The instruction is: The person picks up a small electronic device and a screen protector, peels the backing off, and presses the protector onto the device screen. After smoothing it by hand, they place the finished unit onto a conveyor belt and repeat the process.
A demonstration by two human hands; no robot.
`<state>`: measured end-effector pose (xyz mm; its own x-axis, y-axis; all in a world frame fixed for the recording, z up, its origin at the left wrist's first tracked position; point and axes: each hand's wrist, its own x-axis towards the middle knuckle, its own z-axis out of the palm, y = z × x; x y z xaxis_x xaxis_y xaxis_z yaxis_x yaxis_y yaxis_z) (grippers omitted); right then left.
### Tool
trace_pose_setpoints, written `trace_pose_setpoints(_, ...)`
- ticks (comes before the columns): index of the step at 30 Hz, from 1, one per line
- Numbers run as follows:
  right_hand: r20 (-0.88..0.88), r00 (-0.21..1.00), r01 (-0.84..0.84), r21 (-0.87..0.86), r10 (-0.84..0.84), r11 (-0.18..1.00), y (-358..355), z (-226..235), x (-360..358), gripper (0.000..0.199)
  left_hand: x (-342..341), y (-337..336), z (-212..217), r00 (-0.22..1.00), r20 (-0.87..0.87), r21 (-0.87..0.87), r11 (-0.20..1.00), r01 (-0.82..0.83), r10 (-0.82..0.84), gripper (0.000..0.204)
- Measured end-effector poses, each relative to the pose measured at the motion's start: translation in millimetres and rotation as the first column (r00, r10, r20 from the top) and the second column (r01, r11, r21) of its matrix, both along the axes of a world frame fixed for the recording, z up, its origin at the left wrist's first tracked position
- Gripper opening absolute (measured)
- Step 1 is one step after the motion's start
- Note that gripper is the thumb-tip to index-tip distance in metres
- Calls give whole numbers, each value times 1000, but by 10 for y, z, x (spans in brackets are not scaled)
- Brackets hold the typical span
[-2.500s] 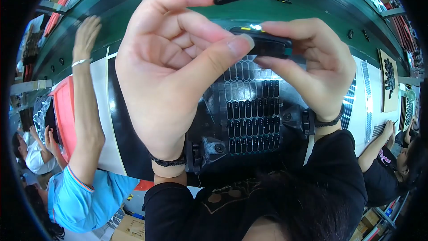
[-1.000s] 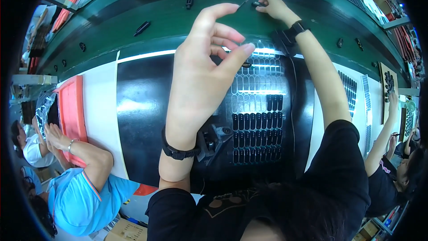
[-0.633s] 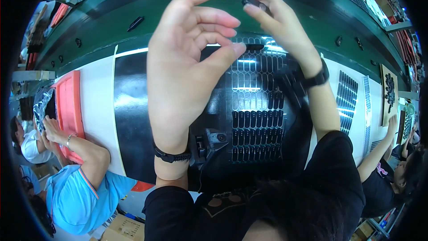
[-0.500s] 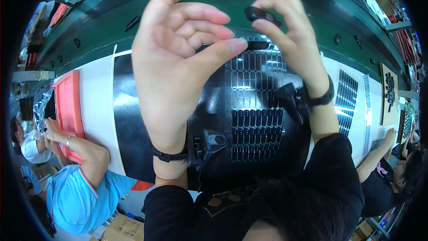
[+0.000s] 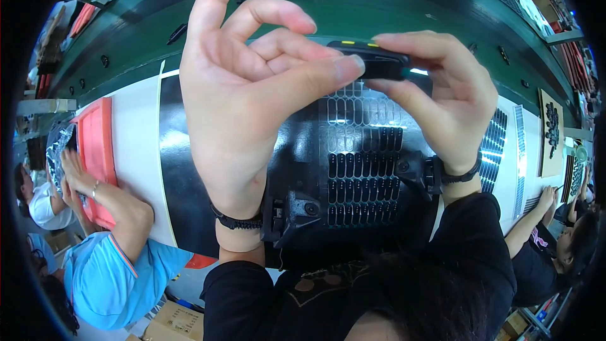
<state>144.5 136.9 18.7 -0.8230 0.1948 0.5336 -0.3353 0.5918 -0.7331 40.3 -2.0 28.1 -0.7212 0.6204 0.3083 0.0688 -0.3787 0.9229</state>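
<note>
A small black oblong plastic part (image 5: 379, 63) with yellow marks on its upper edge is held level over the table. My left hand (image 5: 243, 82) grips its left end with the thumb against curled fingers. The left index finger stretches away, its tip at the picture's upper edge, where a dark bit barely shows. At the part's right end, my right hand (image 5: 454, 91) pinches it between thumb and fingers. Below both hands lies a sheet of oval stickers (image 5: 363, 173); its near rows carry black ovals, and farther rows show mostly bare outlines.
A green conveyor belt (image 5: 379, 0) runs across the far side, with several black parts scattered on it. A co-worker in a blue shirt (image 5: 120, 278) works at a red tray (image 5: 104, 161) on the left. Another person (image 5: 543, 252) sits right, near a board of black parts (image 5: 551, 126).
My right hand has come down and nearer, turning the black part level. The part now meets the left thumb and fingers. The left index fingertip has moved up, mostly out of view.
</note>
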Motion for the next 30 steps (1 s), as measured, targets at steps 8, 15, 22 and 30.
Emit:
trace_pose_setpoints(8, -13, 999, 38, 41, -37, 998, -26, 30, 44, 32, 33, 9, -16, 1000, -27, 23, 1000, 8, -7, 70)
trace_pose_setpoints(15, -38, 998, 44, 115, -40, 992, -34, 64, 42, 31, 146, 46, 71, 987, -101, -46, 991, -128, 123, 67)
trace_pose_setpoints(22, 12, 998, 53, 167, -56, 985, -48, 77, 76, 30, 172, 50, 115, 981, -176, -144, 984, -105, 79, 61)
trace_pose_setpoints(30, 48, 999, 24, 37, -26, 999, 4, 27, -11, 30, -122, -37, -88, 966, -159, -369, 920, 131, -202, 45)
